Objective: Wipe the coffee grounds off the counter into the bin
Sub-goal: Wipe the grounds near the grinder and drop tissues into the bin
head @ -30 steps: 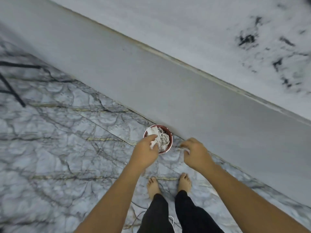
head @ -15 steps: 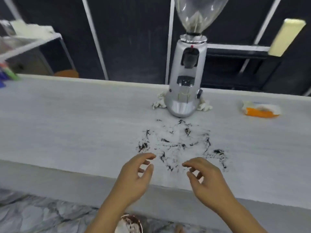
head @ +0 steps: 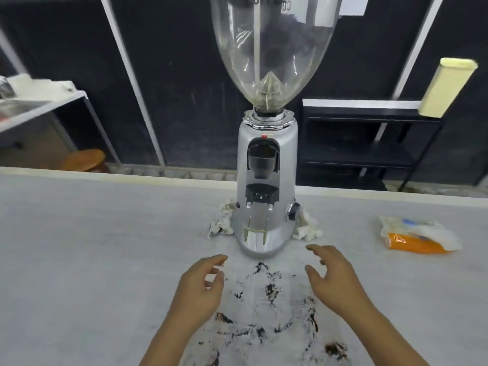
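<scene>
Dark coffee grounds (head: 269,289) lie smeared over the pale grey counter (head: 92,247) in front of a silver grinder (head: 265,196). My left hand (head: 203,286) hovers over the left side of the smear, fingers apart and curled, holding nothing. My right hand (head: 332,278) reaches toward the right side of the grinder's base, also with nothing in it. Crumpled white tissues lie on either side of that base, one wad (head: 221,223) at its left and one wad (head: 307,227) at its right. The bin is out of view.
An orange and white packet (head: 417,235) lies on the counter at the right. Behind the counter are a dark wall, a black shelf unit (head: 369,143), a white table (head: 39,101) at the left and a wooden stool (head: 84,159).
The view has risen from the floor and the bin to the counter. Both hands came up from the bin, empty, and moved forward over the grounds toward the grinder.
</scene>
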Action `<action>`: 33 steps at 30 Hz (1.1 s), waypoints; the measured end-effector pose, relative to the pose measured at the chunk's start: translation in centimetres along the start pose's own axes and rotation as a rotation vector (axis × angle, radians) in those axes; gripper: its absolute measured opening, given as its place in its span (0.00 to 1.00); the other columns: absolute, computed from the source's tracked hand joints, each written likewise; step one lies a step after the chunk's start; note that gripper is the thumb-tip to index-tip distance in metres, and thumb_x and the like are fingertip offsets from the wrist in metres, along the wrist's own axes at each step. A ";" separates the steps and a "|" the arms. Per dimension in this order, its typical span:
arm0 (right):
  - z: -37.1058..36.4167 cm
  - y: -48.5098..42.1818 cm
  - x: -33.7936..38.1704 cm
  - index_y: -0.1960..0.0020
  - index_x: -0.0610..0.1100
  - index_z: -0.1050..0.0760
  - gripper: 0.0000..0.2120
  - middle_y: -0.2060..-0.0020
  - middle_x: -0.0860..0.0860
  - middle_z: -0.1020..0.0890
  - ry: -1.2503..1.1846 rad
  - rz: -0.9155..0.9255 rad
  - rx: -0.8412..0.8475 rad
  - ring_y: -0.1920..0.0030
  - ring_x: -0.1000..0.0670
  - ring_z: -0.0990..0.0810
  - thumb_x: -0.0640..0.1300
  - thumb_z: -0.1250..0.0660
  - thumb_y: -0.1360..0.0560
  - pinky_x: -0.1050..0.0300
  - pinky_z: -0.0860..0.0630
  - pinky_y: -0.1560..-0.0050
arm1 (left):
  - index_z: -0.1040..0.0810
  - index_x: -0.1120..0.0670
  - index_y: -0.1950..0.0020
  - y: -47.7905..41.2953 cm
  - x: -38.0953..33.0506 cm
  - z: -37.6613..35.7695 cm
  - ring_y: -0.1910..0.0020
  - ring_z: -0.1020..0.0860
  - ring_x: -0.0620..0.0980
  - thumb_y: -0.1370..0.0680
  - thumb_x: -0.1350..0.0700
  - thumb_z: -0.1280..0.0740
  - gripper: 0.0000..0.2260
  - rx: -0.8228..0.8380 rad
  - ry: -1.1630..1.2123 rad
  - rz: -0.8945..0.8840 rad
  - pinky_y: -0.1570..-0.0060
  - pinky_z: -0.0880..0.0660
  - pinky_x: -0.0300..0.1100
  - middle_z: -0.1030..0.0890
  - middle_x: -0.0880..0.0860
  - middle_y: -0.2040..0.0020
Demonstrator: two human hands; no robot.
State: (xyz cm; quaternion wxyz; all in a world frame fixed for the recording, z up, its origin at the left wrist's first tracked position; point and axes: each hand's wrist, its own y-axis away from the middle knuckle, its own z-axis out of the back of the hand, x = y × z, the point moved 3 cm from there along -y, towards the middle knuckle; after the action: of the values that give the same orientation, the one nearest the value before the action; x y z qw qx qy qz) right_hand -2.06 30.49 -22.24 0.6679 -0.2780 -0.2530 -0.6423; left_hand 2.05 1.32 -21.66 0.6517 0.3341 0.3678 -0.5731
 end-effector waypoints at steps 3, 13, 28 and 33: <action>-1.0 -3.5 -1.1 0.25 0.52 0.35 0.28 0.32 0.48 0.30 0.099 -0.069 -0.012 0.34 0.42 0.30 0.50 0.33 0.24 0.46 0.29 0.35 | 0.23 0.40 0.35 -3.5 0.7 0.0 0.43 0.24 0.35 0.19 0.57 0.35 0.16 -0.011 -0.050 -0.007 0.47 0.22 0.36 0.23 0.38 0.38; -3.9 -9.8 -4.3 0.43 0.48 0.18 0.14 0.49 0.45 0.20 0.335 -0.092 -0.210 0.52 0.39 0.22 0.51 0.28 0.27 0.47 0.23 0.55 | 0.18 0.47 0.37 -15.2 5.4 -2.8 0.43 0.22 0.60 0.25 0.43 0.38 0.21 -0.096 -0.511 -0.032 0.47 0.21 0.52 0.20 0.54 0.37; -2.8 -7.0 -2.5 0.53 0.38 0.15 0.12 0.58 0.45 0.14 0.159 0.114 -0.268 0.61 0.44 0.16 0.28 0.25 0.34 0.56 0.20 0.59 | 0.16 0.55 0.51 -11.6 3.9 0.2 0.58 0.22 0.51 0.26 0.65 0.29 0.07 -0.213 -0.281 -0.001 0.62 0.28 0.39 0.19 0.51 0.57; -2.9 -2.5 0.3 0.39 0.42 0.21 0.17 0.49 0.46 0.15 0.076 0.077 -0.169 0.52 0.45 0.16 0.35 0.27 0.28 0.58 0.25 0.51 | 0.16 0.55 0.45 -5.5 3.5 2.9 0.54 0.22 0.47 0.24 0.62 0.28 0.09 -0.253 -0.209 0.042 0.57 0.27 0.31 0.20 0.48 0.53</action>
State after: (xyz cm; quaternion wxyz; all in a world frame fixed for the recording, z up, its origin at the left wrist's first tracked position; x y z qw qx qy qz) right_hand -4.57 28.19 -23.95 0.6754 -0.3181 -0.1615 -0.6454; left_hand -2.89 -3.54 -23.31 0.7353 0.1953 0.3601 -0.5399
